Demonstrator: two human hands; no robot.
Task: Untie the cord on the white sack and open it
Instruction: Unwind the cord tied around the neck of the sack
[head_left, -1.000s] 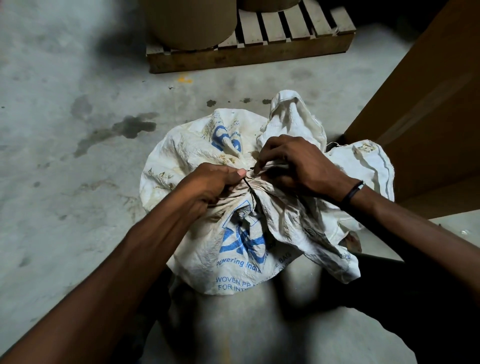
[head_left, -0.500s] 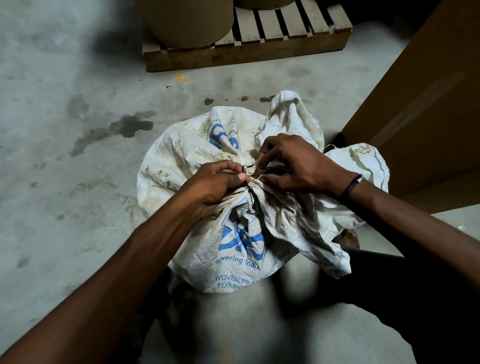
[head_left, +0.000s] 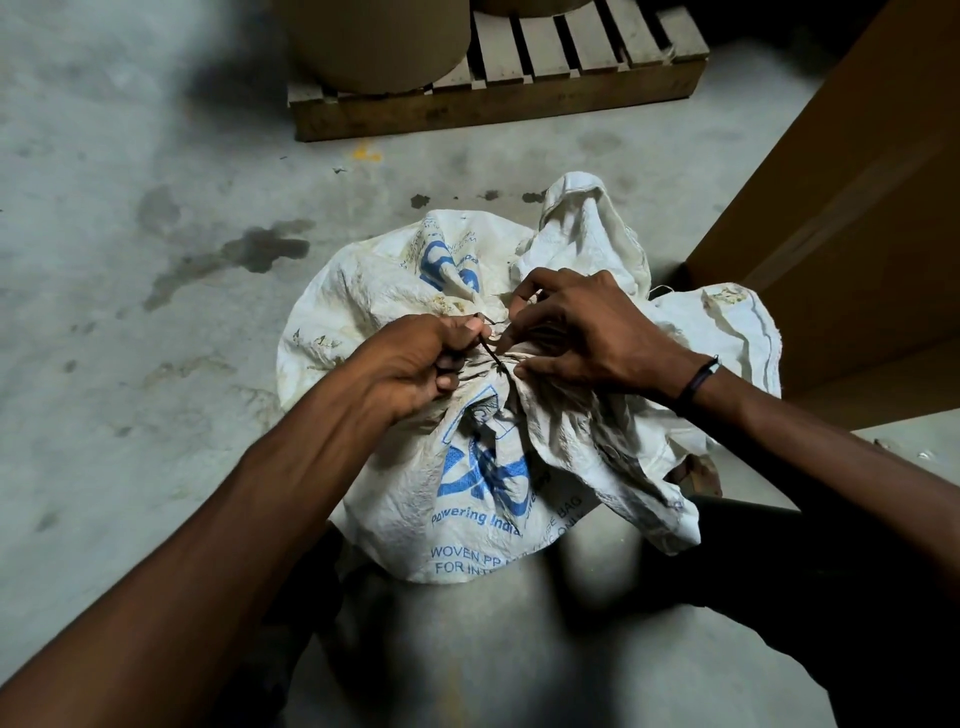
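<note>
A white sack (head_left: 483, 499) with blue letters sits on the gray floor (head_left: 130, 389). Its top is bunched up tight in the middle. A thin dark cord (head_left: 493, 357) is tied around that bunched neck.

The left hand (head_left: 415, 364) is on the left side of the sack's neck. Its fingers are curled shut and pinch one end of the cord. The right hand (head_left: 587, 332) is on the right side of the neck. Its fingertips (head_left: 522, 370) press together on the cord and the cloth at the knot. A dark band (head_left: 698, 379) is on the right wrist.

The loose top of the sack flops out behind and to the right of the neck. Past the sack is a wooden pallet (head_left: 493, 98) with a big brown drum (head_left: 374, 41) on it. To the right of the sack stands a big brown box (head_left: 841, 234).
</note>
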